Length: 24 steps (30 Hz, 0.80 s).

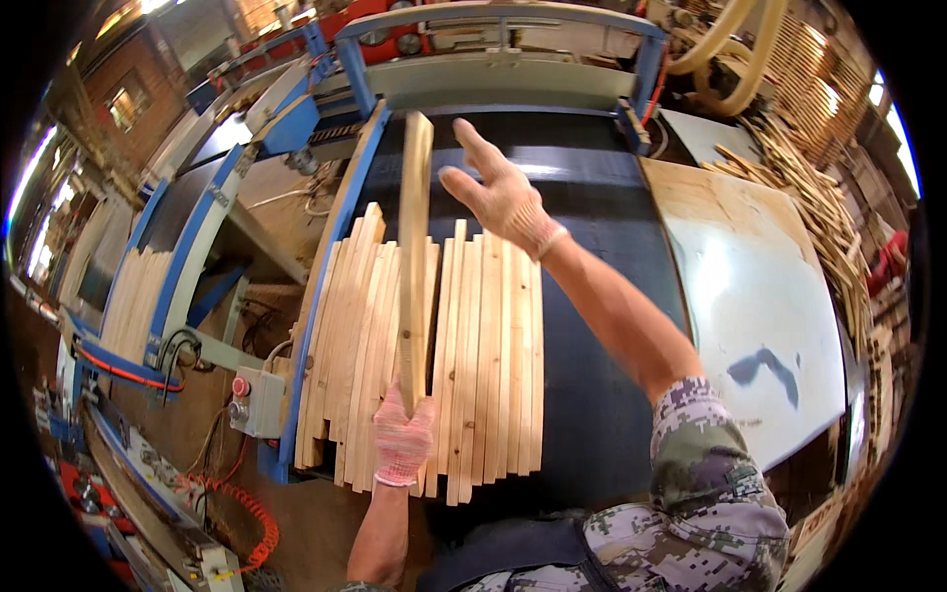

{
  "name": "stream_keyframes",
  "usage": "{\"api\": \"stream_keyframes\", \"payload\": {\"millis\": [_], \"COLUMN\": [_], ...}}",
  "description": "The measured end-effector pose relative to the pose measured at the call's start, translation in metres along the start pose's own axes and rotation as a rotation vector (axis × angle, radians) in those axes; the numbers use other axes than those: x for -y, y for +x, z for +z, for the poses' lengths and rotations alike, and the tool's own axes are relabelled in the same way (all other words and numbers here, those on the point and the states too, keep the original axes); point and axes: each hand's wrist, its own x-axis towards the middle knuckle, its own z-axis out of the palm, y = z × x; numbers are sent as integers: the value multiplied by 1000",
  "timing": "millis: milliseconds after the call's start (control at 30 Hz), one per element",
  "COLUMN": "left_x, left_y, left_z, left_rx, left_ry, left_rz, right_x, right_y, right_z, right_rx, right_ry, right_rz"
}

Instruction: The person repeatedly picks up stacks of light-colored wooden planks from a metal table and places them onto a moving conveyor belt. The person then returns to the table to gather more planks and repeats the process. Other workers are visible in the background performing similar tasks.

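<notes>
I lift one slat off the stack, left hand gripping it; right hand open. Next: feed it along the belt.

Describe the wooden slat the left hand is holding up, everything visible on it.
The slat is a long, narrow strip of pale, unfinished wood with straight edges and a few small dark knots along its face. It is lifted clear of the batch of similar slats lying side by side on the black conveyor belt, and points away from the person toward the machine. The gloved left hand grips its near end; the far end is free. The gloved right hand is spread open beside its upper part, not touching it.
</notes>
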Motion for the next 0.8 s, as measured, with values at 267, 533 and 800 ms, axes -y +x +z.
{"api": "stream_keyframes", "payload": {"millis": [267, 533, 800], "left_x": [2, 13, -27], "left_y": [-52, -121, -223], "left_z": [-68, 0, 113], "left_rx": [214, 531, 741], "left_ry": [-551, -506, 262], "left_rz": [-5, 117, 812], "right_x": [31, 53, 201], "right_y": [-286, -369, -521], "right_z": [-11, 17, -42], "right_rx": [61, -297, -611], "right_ry": [87, 295, 567], "right_rz": [933, 670, 781]}}
